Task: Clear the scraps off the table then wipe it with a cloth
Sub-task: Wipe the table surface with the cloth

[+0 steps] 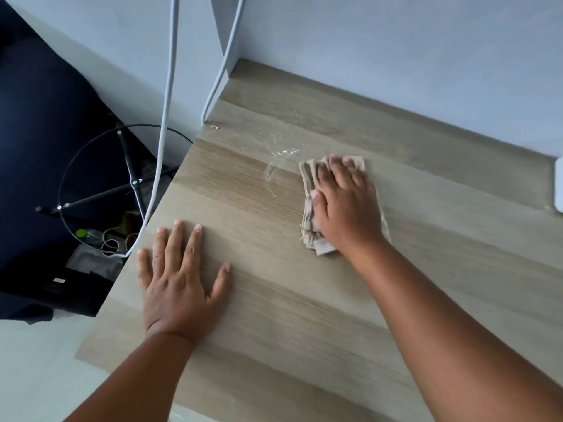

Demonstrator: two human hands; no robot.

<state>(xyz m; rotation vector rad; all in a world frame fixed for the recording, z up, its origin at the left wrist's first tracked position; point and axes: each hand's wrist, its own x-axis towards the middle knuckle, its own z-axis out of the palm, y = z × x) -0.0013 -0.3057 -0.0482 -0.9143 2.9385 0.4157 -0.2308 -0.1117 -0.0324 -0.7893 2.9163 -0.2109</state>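
Wiping stage, by the look of it: right hand [344, 205] pressed flat on a folded beige cloth [310, 208] at about 1 o'clock from the middle of the bench [304, 315], fingers spread and straight on top, thumb alongside the cloth's left edge rather than curled round it. Left hand [179, 278] planted at about 9 o'clock, palm down, fingers splayed, holding nothing, just beside the bench's left edge. Wet streak [280, 153] glinting at 11 o'clock from the cloth, close to it but apart. One pale scrap [215, 127] lying near the far left corner, at 10 o'clock, beside the white cable [166, 117] that hangs over the edge. Likely trouble: a flat palm with no grip could let the cloth bunch or slide out on a hard stroke; a sweep toward 10 o'clock could flick the scrap onto the floor instead of gathering it, or snag the cable; wiping through the streak with a loaded cloth could smear rather than dry. White object [559, 184] at 3 o'clock, mostly out of view, also within reach of a wide stroke.
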